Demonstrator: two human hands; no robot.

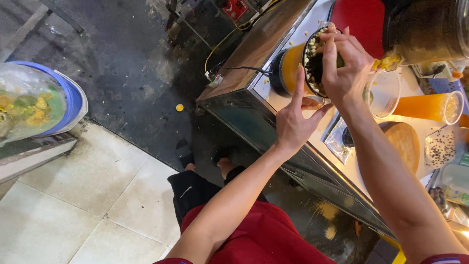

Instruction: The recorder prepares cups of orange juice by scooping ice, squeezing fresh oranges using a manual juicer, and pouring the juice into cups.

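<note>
Street-stall setting, dark wet floor (pixel 122 63) going over to pale tiles, steel worktop (pixel 273 95) running along the right. Right hand (pixel 344 66) is closed around something dark and rounded, likely a halved fruit (pixel 316 63), pressed against the mouth of a tilted dark container (pixel 308 58) full of pale seeds and pulp; fingers curled tight over the top, so it is holding. What is under the palm is hidden. Left hand (pixel 295 122) sits just below, fingers spread, index pointing up towards the container's rim, thumb out; empty, touching nothing that I can make out. An orange body (pixel 292 63) sits behind the container, looks like a jug or juicer base.

Step in hand, as I judge it: scooping or squeezing pulp into the container. Next move would call for keeping the fruit over the opening and steadying the container with the free hand, since seeds already cling to the rim.

Outward: clear plastic cup (pixel 385 93) just right of the hands, tall cup of orange juice (pixel 430 107) lying beyond it, round wooden board (pixel 403 142), a small bag of dark seeds (pixel 439 146). Blue bin (pixel 73 100) with peel waste far left. Person's red clothing (pixel 264 234) and dark sandals (pixel 185 151) below.
</note>
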